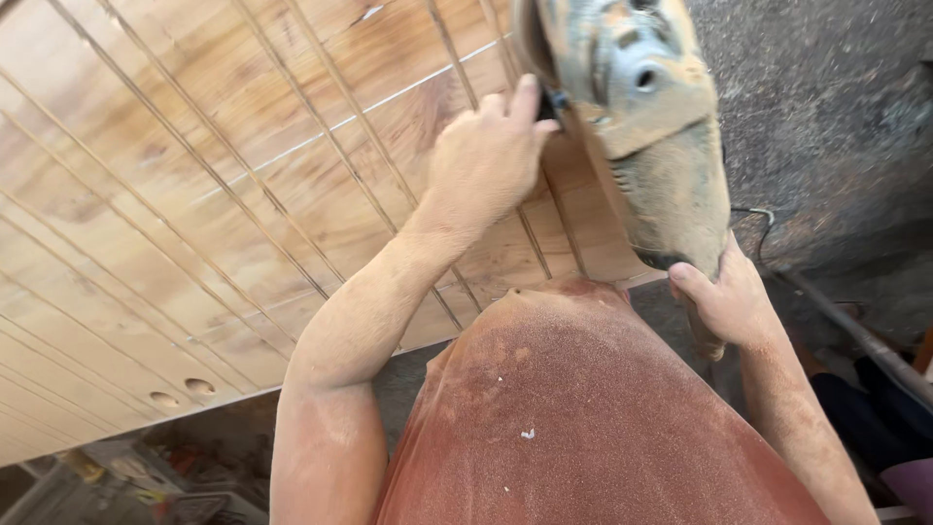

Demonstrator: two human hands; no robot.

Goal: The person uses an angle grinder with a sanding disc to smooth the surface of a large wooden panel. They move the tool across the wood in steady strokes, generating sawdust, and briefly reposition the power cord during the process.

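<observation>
A dust-coated power tool (649, 107), an angle grinder or sander by its shape, rests at the right edge of a large wooden panel (194, 194) cut with long parallel grooves. My left hand (491, 156) grips the tool's front side handle, thumb stretched up beside the head. My right hand (724, 301) wraps the rear of the tool's body, low at the panel's edge. Both forearms are covered in fine sawdust. My dusty reddish shirt (573, 418) fills the lower middle of the view.
Two round holes (183, 393) sit near the panel's lower left edge. A dark cord (763, 228) trails over the grey concrete floor (836, 107) on the right. A metal bar (855, 335) slants at lower right. Blurred clutter (146, 476) lies below the panel.
</observation>
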